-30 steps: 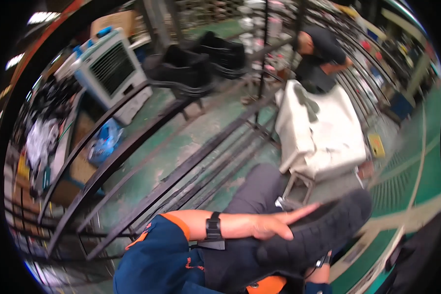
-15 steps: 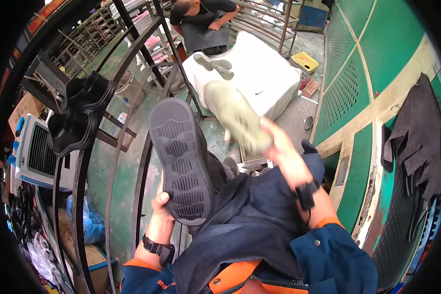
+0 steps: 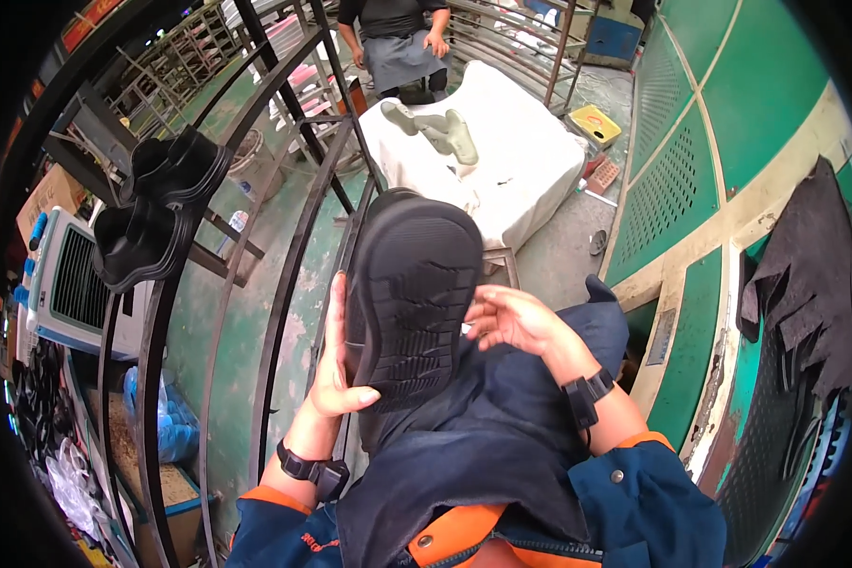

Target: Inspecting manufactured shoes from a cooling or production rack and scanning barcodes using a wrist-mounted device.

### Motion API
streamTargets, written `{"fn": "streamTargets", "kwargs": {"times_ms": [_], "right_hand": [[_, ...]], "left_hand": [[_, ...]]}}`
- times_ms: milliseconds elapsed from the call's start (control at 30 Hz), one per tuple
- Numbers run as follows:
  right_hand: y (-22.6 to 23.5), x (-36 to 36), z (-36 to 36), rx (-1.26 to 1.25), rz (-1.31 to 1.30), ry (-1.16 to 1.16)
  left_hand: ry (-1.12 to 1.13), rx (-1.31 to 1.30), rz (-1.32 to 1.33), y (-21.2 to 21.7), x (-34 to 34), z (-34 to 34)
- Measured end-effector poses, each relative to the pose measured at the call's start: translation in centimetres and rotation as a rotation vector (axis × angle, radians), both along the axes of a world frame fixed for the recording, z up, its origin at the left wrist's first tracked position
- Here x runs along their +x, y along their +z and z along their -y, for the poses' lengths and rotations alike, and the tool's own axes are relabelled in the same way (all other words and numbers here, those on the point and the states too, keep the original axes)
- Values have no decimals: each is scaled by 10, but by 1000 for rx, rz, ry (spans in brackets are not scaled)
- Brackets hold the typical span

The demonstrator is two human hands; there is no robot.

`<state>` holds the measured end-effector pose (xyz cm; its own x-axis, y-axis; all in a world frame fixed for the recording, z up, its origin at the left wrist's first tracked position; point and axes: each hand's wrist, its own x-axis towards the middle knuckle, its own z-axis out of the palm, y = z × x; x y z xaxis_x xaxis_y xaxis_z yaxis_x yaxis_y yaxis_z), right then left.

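A black shoe (image 3: 415,289) is held upright in the middle of the view, its ribbed sole facing me. My left hand (image 3: 336,364) grips its left edge, thumb across the heel end of the sole. To the right of the shoe, my right hand (image 3: 513,319) has its fingers apart and the fingertips near the shoe's right edge; it holds nothing. Both wrists wear black bands. A dark blue cloth (image 3: 488,445) lies over my lap under the shoe.
Black metal rack bars (image 3: 289,256) curve past on the left, with black shoes (image 3: 156,213) hanging on them. A white covered table (image 3: 525,175) carries pale green insoles (image 3: 445,133); another person (image 3: 398,43) sits behind it. A white fan unit (image 3: 62,284) stands far left, dark cloth (image 3: 809,284) right.
The pale green insole that my right hand held half a second ago is gone from it. The black shoe has risen and shifted right, its sole now squarely facing me.
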<state>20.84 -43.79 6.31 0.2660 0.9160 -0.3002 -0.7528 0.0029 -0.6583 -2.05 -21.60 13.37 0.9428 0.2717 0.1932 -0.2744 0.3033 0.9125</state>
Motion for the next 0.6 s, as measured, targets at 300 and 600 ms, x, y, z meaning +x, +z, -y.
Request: {"fn": "streamTargets", "kwargs": {"times_ms": [300, 600], "right_hand": [[55, -31, 21, 143, -37, -73], [42, -40, -14, 70, 525, -312]], "left_hand": [[7, 1537, 62, 39, 51, 20], [-135, 1374, 179, 20, 54, 50]]}}
